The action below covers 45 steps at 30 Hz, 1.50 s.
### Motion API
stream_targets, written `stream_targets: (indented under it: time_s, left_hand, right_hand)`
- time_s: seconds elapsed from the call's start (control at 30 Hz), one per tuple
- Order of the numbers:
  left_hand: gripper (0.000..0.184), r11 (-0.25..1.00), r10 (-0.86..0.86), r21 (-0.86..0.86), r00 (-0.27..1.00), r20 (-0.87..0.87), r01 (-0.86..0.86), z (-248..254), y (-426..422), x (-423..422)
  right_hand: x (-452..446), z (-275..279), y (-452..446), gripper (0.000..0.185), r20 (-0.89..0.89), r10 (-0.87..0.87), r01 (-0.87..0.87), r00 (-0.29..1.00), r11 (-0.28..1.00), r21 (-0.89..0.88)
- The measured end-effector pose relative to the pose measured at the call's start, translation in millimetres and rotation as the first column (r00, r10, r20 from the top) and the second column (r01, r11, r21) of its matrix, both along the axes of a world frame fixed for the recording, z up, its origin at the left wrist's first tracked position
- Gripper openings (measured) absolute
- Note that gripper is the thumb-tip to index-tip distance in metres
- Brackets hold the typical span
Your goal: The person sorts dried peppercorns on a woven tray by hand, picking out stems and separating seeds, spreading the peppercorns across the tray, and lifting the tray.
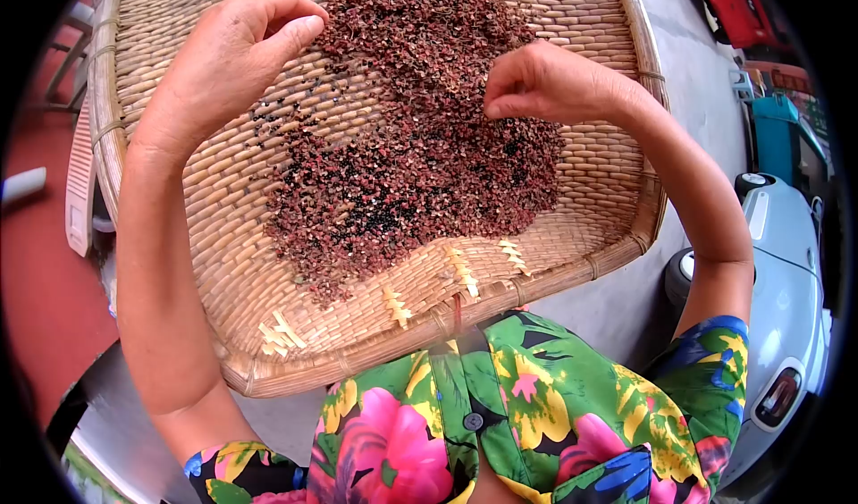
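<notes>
A large woven bamboo tray (241,200) with a bound rim holds a heap of reddish-brown husks (429,21) mixed with small shiny black seeds (380,209); they look like Sichuan peppercorns. At the heap's upper left edge is my left hand (241,44), thumb and fingertips drawn together in a pinch. Over the right side of the heap, my right hand (554,82) is curled, fingertips pointing left and thumb against the fingers. Whatever either hand may hold is hidden or too small to see. Black seeds lie scattered on the weave between the left wrist and the heap.
Pale bamboo strips (281,334) are woven into the tray's near side as patches. A light blue toy car (773,263) stands at right, near a teal container (782,138). A red vehicle (733,4) is at upper right. A white slatted object (80,182) stands at left.
</notes>
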<state>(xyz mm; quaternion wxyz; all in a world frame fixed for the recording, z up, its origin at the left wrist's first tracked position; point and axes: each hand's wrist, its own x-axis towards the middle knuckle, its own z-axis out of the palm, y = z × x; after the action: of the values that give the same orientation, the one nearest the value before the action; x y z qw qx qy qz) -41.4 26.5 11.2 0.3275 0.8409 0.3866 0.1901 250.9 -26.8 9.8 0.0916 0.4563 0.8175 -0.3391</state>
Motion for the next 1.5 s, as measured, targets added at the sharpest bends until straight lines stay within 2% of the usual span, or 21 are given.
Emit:
stream_targets:
  time_s: [0.03,0.1,0.13,0.2,0.3,0.37,0.43,0.47,0.53,0.6,0.73,0.83,0.97,1.03,1.1,1.13,1.2,1.23,1.3,1.37,1.5]
  left_hand:
    - [0.025,1.000,0.008,0.004,1.000,-0.003,-0.008,0.7,-0.2,0.4]
    - [0.025,1.000,0.002,0.019,1.000,-0.009,-0.002,3.6,-0.2,1.0]
    - [0.025,1.000,0.018,-0.024,0.999,-0.036,-0.019,4.6,0.8,0.8]
    - [0.025,1.000,0.024,0.014,0.999,-0.041,-0.024,2.7,1.8,-0.9]
    - [0.023,0.996,0.043,0.073,0.998,-0.038,-0.041,2.6,1.7,-3.6]
    - [0.023,0.997,0.042,0.058,0.999,-0.012,-0.042,-1.6,4.9,-6.8]
    - [0.023,0.998,0.043,0.046,0.999,-0.013,-0.042,1.5,5.1,-7.4]
    - [0.023,0.999,0.041,0.028,0.999,-0.009,-0.041,0.7,6.1,-6.2]
    - [0.023,0.999,0.026,0.032,1.000,0.008,-0.026,2.3,7.3,-6.0]
    - [0.023,0.999,0.015,0.032,1.000,0.020,-0.016,4.6,7.5,-6.5]
    - [0.024,0.999,0.031,0.028,0.997,0.077,-0.033,7.5,7.1,-8.9]
    - [0.024,0.998,0.044,0.034,0.997,0.059,-0.046,7.7,6.6,-9.7]
    - [0.024,0.997,0.048,0.053,0.999,0.010,-0.048,4.5,4.7,-7.9]
    - [0.024,0.999,0.037,0.039,0.999,0.010,-0.038,4.8,8.1,-9.6]
    - [0.024,0.995,0.097,-0.005,0.993,0.066,-0.097,6.2,9.0,-12.9]
    - [0.023,0.990,0.140,0.027,0.990,-0.018,-0.139,13.5,6.5,-12.1]
    - [0.023,0.988,0.153,-0.017,0.988,0.036,-0.153,11.3,12.5,-14.6]
    - [0.023,0.984,0.171,-0.059,0.980,0.099,-0.166,10.8,13.5,-15.8]
    - [0.024,0.963,0.249,-0.138,0.958,0.140,-0.230,16.4,12.4,-16.3]
    - [0.024,0.973,0.220,-0.107,0.964,0.150,-0.205,13.1,15.5,-19.8]
    - [0.025,0.984,0.175,-0.036,0.979,0.105,-0.172,9.5,14.9,-19.0]
  right_hand:
    - [-0.1,-6.3,-12.2,0.019,0.040,0.034,-0.028,0.999,0.989,-0.146]
    - [-7.4,-20.3,-16.6,0.019,0.041,0.103,-0.091,0.994,0.968,-0.233]
    - [-14.4,-26.6,-11.2,0.020,-0.002,0.107,-0.107,0.994,0.989,-0.104]
    - [-31.9,-30.2,17.6,0.022,-0.072,-0.026,0.024,0.997,0.999,-0.027]
    - [-55.2,-38.5,62.6,0.026,-0.272,0.058,0.044,0.961,0.934,0.354]
    - [-58.5,-39.7,77.2,0.029,-0.411,-0.016,0.207,0.911,0.882,0.424]
    - [-43.6,-27.3,78.5,0.032,-0.398,-0.150,0.311,0.905,0.872,0.379]
    - [-27.6,-21.5,72.2,0.032,-0.356,-0.249,0.367,0.901,0.875,0.316]
    - [3.4,-8.0,53.0,0.038,-0.055,-0.393,0.386,0.918,0.852,0.355]
    - [31.5,-3.4,28.7,0.049,0.202,-0.373,0.268,0.906,0.872,0.410]
    - [55.8,-32.9,12.0,0.060,0.201,-0.440,0.317,0.875,0.835,0.450]
    - [15.8,-51.5,36.8,0.058,0.067,-0.346,0.239,0.936,0.763,0.600]
    - [-87.3,-47.8,66.0,0.051,-0.082,-0.280,0.273,0.957,0.760,0.590]
    - [-132.1,-36.4,55.2,0.034,-0.178,-0.191,0.258,0.965,0.800,0.542]
    - [-166.7,-41.0,40.7,0.025,-0.062,-0.106,0.122,0.992,0.846,0.519]
    - [-174.1,-52.3,30.3,0.023,-0.134,-0.032,0.110,0.991,0.764,0.635]
    - [-177.5,-69.0,11.9,0.020,-0.199,0.079,0.112,0.977,0.600,0.792]
    - [-173.2,-71.8,11.2,0.020,-0.202,0.081,0.113,0.976,0.603,0.790]
    - [-161.3,-76.0,12.8,0.029,-0.102,0.234,-0.068,0.967,0.623,0.779]
    - [-135.8,-80.8,31.5,0.022,-0.126,0.176,0.016,0.976,0.521,0.853]
    - [-66.5,-67.9,57.5,0.026,-0.326,-0.119,0.319,0.938,0.665,0.675]
